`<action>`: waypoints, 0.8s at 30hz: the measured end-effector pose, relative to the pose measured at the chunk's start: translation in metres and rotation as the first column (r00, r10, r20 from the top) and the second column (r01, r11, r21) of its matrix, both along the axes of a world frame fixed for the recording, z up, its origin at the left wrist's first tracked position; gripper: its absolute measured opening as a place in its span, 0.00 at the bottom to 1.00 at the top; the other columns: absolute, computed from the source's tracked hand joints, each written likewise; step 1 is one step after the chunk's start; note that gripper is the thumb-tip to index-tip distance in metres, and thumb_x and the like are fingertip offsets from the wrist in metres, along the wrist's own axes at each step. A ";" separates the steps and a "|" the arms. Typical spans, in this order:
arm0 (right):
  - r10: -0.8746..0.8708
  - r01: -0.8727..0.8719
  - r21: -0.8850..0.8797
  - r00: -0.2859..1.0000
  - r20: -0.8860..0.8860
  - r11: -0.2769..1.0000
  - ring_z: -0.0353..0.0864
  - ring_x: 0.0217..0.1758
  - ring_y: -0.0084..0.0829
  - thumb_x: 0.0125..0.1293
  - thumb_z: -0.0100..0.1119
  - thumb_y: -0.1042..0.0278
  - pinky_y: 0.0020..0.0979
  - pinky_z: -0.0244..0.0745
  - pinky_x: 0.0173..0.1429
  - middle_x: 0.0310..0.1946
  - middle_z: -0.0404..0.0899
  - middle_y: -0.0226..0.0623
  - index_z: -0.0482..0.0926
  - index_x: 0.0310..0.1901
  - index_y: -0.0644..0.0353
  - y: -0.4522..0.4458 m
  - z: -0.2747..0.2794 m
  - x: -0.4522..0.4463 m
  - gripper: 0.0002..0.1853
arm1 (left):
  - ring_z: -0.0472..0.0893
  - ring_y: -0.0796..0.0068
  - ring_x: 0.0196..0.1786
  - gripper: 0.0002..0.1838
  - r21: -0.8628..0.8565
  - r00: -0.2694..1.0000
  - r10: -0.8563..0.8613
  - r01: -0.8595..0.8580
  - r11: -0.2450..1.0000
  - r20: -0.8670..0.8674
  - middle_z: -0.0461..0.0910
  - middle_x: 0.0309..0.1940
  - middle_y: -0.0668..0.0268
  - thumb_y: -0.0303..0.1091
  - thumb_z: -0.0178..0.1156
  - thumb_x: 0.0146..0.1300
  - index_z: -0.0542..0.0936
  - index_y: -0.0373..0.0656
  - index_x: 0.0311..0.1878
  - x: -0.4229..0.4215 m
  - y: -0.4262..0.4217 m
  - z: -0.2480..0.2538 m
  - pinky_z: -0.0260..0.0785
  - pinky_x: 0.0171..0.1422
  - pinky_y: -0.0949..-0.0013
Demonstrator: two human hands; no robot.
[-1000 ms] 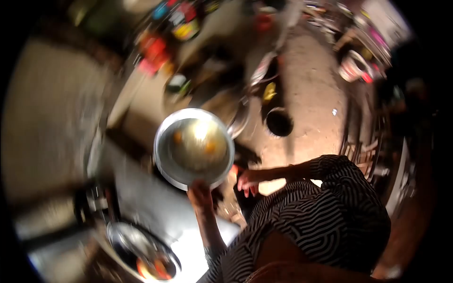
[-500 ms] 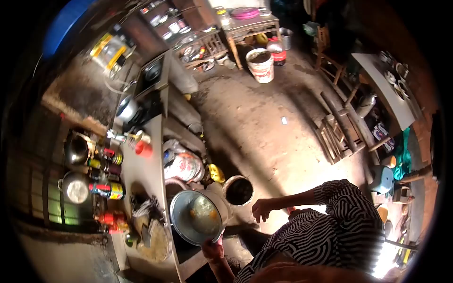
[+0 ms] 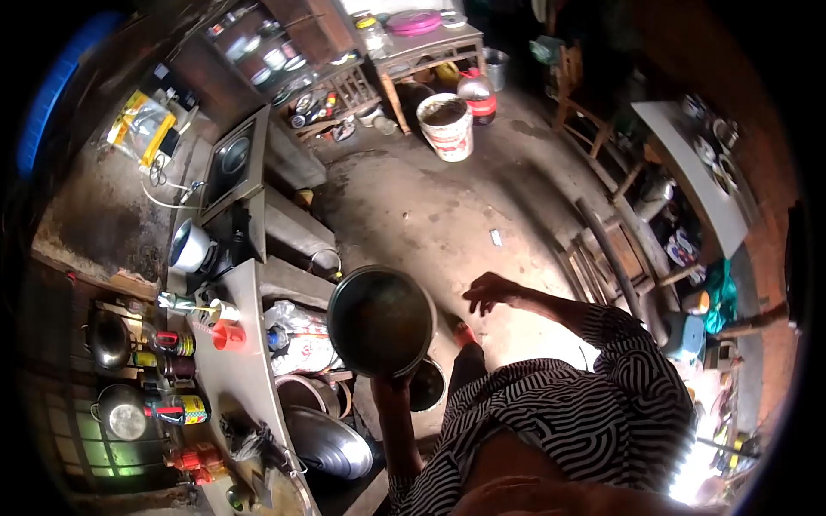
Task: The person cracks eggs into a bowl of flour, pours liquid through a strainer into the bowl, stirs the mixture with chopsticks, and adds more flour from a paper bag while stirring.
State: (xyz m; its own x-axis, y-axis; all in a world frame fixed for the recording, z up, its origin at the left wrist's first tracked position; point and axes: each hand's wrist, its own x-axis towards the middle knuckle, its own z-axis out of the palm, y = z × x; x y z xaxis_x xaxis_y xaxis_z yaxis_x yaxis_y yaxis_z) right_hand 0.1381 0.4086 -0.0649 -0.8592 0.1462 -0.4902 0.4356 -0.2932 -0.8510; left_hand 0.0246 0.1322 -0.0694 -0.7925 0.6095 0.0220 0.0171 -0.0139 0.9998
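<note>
In the head view, a round metal basin is held over the floor by my left hand, which grips its near rim. Its inside is dim, with something cloudy at the bottom that I cannot make out. My right hand hangs in the air to the right of the basin, fingers loosely bent and apart, touching nothing. Below the basin, partly covered by it, stands a dark-mouthed bucket. A large shiny metal bowl or lid and a pot lie beside the counter.
The counter runs along the left, with a red cup and bottles. A white bucket stands farther off on the floor. A wooden chair and a table are at the right.
My left hand has moved the basin up and to the right, away from the counter, uncovering the shiny metal bowl or lid. My right hand has risen a little, its fingers more spread.
</note>
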 end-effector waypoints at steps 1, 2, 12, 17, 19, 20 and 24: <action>-0.042 0.042 0.023 0.999 0.023 0.999 0.78 0.18 0.26 0.55 0.55 0.60 0.23 0.71 0.19 0.21 0.79 0.39 0.76 0.25 0.64 0.016 0.004 -0.009 0.14 | 0.75 0.71 0.41 0.16 0.178 0.835 0.003 -0.121 0.977 0.550 0.75 0.40 0.59 0.15 0.56 0.46 0.74 0.34 0.42 -0.013 0.016 0.012 0.72 0.44 0.68; -0.086 0.084 0.048 0.995 0.045 0.995 0.78 0.19 0.26 0.56 0.55 0.59 0.23 0.72 0.20 0.21 0.79 0.40 0.75 0.24 0.64 0.032 0.005 -0.017 0.14 | 0.75 0.71 0.41 0.16 0.181 0.834 0.018 -0.141 0.973 0.551 0.75 0.40 0.59 0.15 0.56 0.46 0.74 0.34 0.42 -0.026 0.019 -0.011 0.72 0.44 0.68; -0.295 0.271 0.183 0.948 0.120 0.945 0.78 0.19 0.28 0.54 0.56 0.62 0.25 0.74 0.24 0.25 0.79 0.41 0.76 0.30 0.63 0.177 0.018 -0.108 0.12 | 0.75 0.61 0.45 0.19 0.434 0.597 -0.252 -0.181 0.883 0.762 0.73 0.43 0.57 0.26 0.49 0.49 0.70 0.34 0.47 -0.189 0.173 -0.069 0.72 0.48 0.57; -0.383 0.363 0.227 0.922 0.052 0.904 0.77 0.19 0.26 0.55 0.54 0.65 0.24 0.74 0.24 0.25 0.79 0.40 0.76 0.33 0.64 0.290 0.023 -0.166 0.10 | 0.74 0.60 0.47 0.19 0.266 0.661 -0.118 -0.128 0.956 0.741 0.72 0.45 0.55 0.28 0.46 0.52 0.68 0.31 0.48 -0.256 0.262 0.007 0.71 0.50 0.58; -0.391 0.367 0.252 0.919 0.051 0.895 0.77 0.19 0.25 0.55 0.54 0.65 0.23 0.73 0.23 0.25 0.79 0.39 0.76 0.33 0.64 0.338 0.025 -0.194 0.10 | 0.74 0.56 0.46 0.24 0.379 0.676 -0.211 -0.109 0.919 0.706 0.69 0.48 0.51 0.27 0.46 0.51 0.63 0.30 0.54 -0.286 0.294 -0.002 0.72 0.49 0.58; -0.428 0.406 0.257 0.903 0.033 0.877 0.77 0.19 0.24 0.55 0.54 0.65 0.22 0.73 0.22 0.25 0.79 0.38 0.77 0.32 0.63 0.358 0.026 -0.208 0.10 | 0.74 0.56 0.46 0.24 0.369 0.679 -0.200 -0.111 0.923 0.706 0.69 0.48 0.51 0.27 0.46 0.51 0.63 0.30 0.54 -0.300 0.304 -0.012 0.72 0.49 0.58; -0.475 0.468 0.205 0.880 -0.014 0.860 0.76 0.19 0.23 0.54 0.56 0.63 0.20 0.72 0.21 0.23 0.78 0.36 0.76 0.30 0.62 0.438 0.010 -0.278 0.10 | 0.74 0.60 0.48 0.20 0.247 0.706 -0.084 -0.132 0.960 0.703 0.70 0.48 0.53 0.28 0.45 0.54 0.66 0.30 0.50 -0.364 0.358 -0.014 0.72 0.49 0.57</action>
